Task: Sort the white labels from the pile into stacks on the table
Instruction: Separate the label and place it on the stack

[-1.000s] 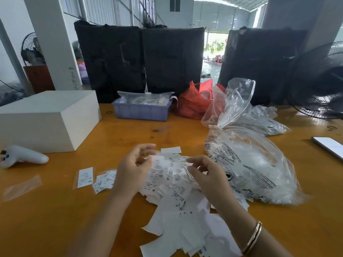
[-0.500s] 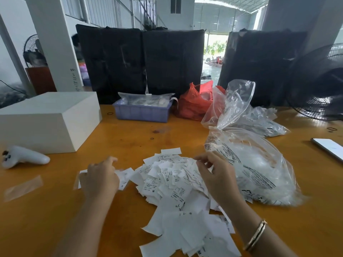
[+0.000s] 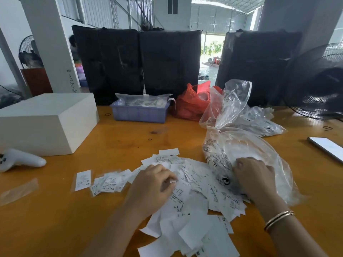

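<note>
While the left hand (image 3: 152, 184) lies knuckles-up on the pile (image 3: 187, 201) of white labels, its fingers are curled and seem to pinch a label at the fingertips, though blur hides the exact hold. The right hand (image 3: 254, 175) rests on the clear bag (image 3: 259, 151) at the pile's right edge, fingers bent onto the plastic; whether it grasps the film or only presses it, I cannot tell. A bracelet (image 3: 278, 218) circles that wrist.

The pile spreads over the middle of the orange table (image 3: 130, 138), from between the hands to the near edge. Left of it lies a small fanned stack (image 3: 109, 182) marked XS, and just beside that 1 single label (image 3: 82, 179) apart from the rest.

Farther left, a white controller (image 3: 20, 160) lies in front of a white box (image 3: 46, 121). Behind the pile stand a blue tray (image 3: 139, 113), a red bag (image 3: 191, 104) and more clear bags (image 3: 259, 117). A phone (image 3: 326, 147) lies at the right, with a fan (image 3: 319, 82) behind it.
</note>
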`<state>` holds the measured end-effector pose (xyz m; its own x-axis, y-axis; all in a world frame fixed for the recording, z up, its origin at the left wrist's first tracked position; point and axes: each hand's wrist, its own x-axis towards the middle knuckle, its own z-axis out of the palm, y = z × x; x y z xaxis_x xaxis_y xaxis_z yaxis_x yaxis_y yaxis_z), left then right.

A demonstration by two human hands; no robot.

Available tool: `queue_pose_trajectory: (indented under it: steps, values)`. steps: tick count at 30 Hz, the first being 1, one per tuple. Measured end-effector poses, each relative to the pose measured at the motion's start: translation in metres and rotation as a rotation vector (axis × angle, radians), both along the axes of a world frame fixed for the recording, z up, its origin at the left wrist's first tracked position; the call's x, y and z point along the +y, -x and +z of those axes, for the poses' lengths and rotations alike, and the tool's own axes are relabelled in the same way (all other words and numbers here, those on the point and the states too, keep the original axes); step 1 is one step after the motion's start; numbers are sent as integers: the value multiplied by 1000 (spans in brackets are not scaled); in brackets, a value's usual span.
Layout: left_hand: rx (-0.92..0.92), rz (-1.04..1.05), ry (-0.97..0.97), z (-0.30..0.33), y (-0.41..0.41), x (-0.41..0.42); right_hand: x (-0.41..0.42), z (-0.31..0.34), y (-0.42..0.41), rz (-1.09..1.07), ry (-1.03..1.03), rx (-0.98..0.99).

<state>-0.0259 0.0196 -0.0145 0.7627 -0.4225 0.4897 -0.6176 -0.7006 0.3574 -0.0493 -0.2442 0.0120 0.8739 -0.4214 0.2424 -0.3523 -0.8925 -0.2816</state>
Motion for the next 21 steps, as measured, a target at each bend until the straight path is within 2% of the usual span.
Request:
queue_pose_trajectory:
  steps: [6, 8, 16, 21]
  values:
    - [33, 68, 12, -5, -3, -3, 0, -6, -5, 5, 92, 10]
    - [35, 72, 10, -5, -2, -4, 0, -8, -6, 7, 67, -24]
    - [50, 66, 20, -3, 0, -5, 0, -8, -3, 11, -34, -313]
    - [40, 54, 25, -1, 0, -4, 3, -3, -3, 127, -61, -574]
